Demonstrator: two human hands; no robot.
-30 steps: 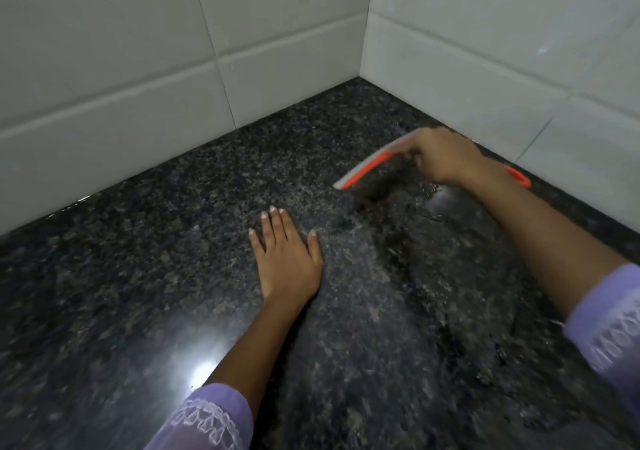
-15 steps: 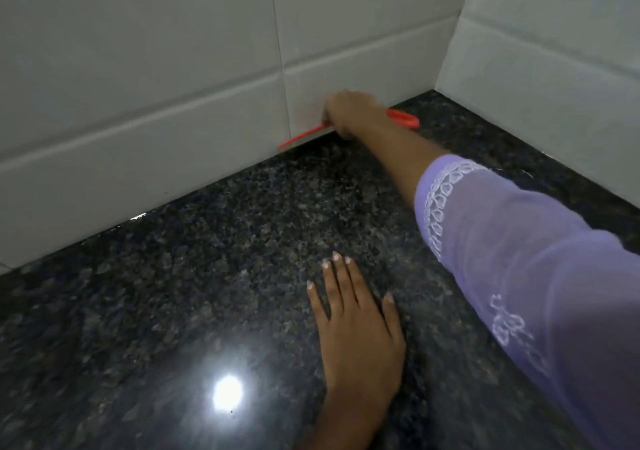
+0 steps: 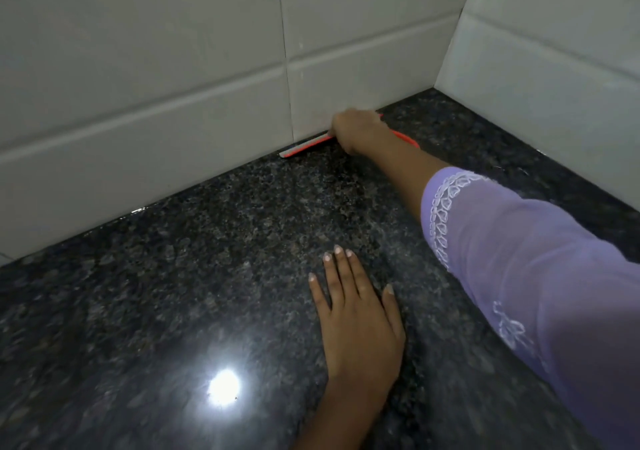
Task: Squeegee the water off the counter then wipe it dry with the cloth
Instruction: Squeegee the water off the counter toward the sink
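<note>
An orange squeegee with a pale blade lies low on the dark speckled granite counter, its blade along the foot of the back wall. My right hand grips its middle, arm stretched far forward. The orange handle end sticks out to the right of the hand. My left hand rests flat on the counter nearer to me, fingers straight and pointing at the wall. No cloth is in view.
White tiled walls meet at a corner at the back right. A bright lamp reflection shines on the counter near my left hand.
My right hand carried the squeegee from beside the right wall over to the back wall, then set its blade down at the wall's foot. The left hand stayed flat.
</note>
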